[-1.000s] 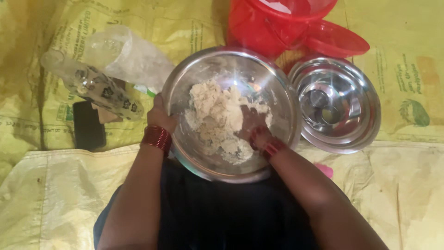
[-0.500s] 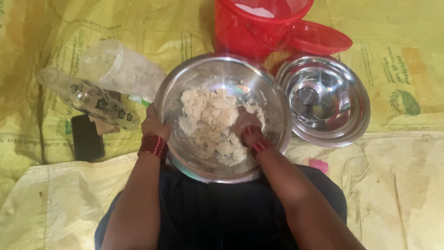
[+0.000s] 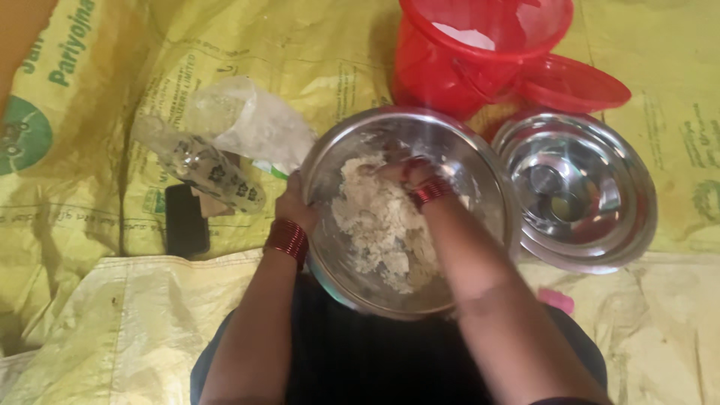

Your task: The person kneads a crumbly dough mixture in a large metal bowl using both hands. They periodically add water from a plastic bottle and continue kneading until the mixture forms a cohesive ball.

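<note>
Fingers of the right hand [image 3: 401,171] are curled down into the pale, crumbly lump of dough [image 3: 379,221], the grip closed on a clump of it. Over the last second this hand has moved from the near right side of the dough to its far side, so the kneading is working across the mass. The left hand [image 3: 294,204] stays wrapped over the left rim of the round steel mixing bowl [image 3: 480,180], steadying it; its grip is closed on that rim. Dough sits in the bowl's middle. Just right lies an empty steel bowl [image 3: 592,240], with a red plastic bucket [image 3: 442,67] behind. Left, on the yellow woven sacking [image 3: 90,315], lie a clear plastic bottle [image 3: 196,163] and a black phone [image 3: 185,231].
</note>
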